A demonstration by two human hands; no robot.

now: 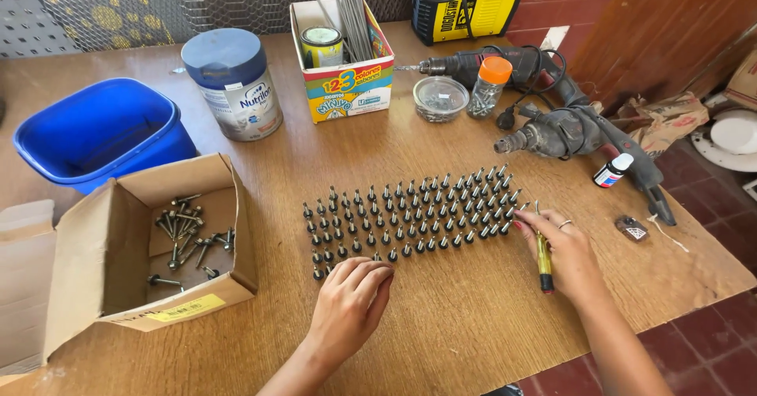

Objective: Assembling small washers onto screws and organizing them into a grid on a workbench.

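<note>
Screws (pixel 410 211), standing upright in tidy rows, are occupying the middle of the wooden table (pixel 473 317), and I am taking that block as my reference. From the head camera: my left hand (pixel 351 297) is resting at the block's near left corner, fingers curled narrow, tips touching the nearest screws; I cannot tell whether it is pinching one. My right hand (pixel 564 246) is lying at the block's right end, fingertips touching the last screws, and is holding a yellow-handled screwdriver (pixel 543 262) against the palm. Left of the block, an open cardboard box (pixel 229 285) is holding loose bolts (pixel 185 234). Beyond that, a blue tub (pixel 102 132) is sitting. Behind the block's right end, two power drills (pixel 552 128) are lying.
</note>
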